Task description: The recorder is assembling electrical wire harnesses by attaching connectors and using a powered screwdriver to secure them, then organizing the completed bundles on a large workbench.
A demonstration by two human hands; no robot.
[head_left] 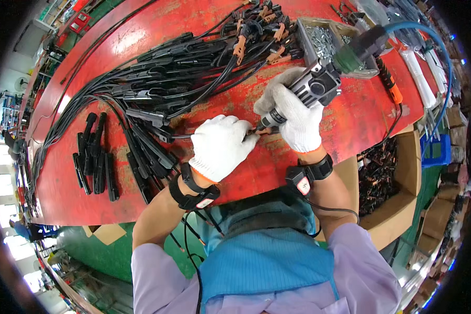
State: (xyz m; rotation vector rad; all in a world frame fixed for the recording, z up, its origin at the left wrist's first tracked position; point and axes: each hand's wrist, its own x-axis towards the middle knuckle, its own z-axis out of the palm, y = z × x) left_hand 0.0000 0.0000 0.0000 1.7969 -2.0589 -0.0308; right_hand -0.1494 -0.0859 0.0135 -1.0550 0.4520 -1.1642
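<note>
My right hand [301, 123], in a white knit glove, is wrapped round a grey and black power screwdriver [319, 85]. Its tip slants down and left to a small copper-coloured clamp part [267, 131] low over the table. My left hand [221, 147], also gloved, pinches that part at its left side; my fingers hide most of it. A black cable [182, 136] runs into the left hand from the left. Beside that hand lie black handles [149, 149] in a loose bundle.
Black cables with copper-coloured clamp ends [239, 49] pile across the red table [235, 180]. Black sleeves [95, 157] lie at left. A bin of screws [319, 44] and an orange-handled soldering iron [391, 83] sit at right. A cardboard box [403, 209] of copper-coloured parts stands below; a blue hose [445, 57] arches overhead.
</note>
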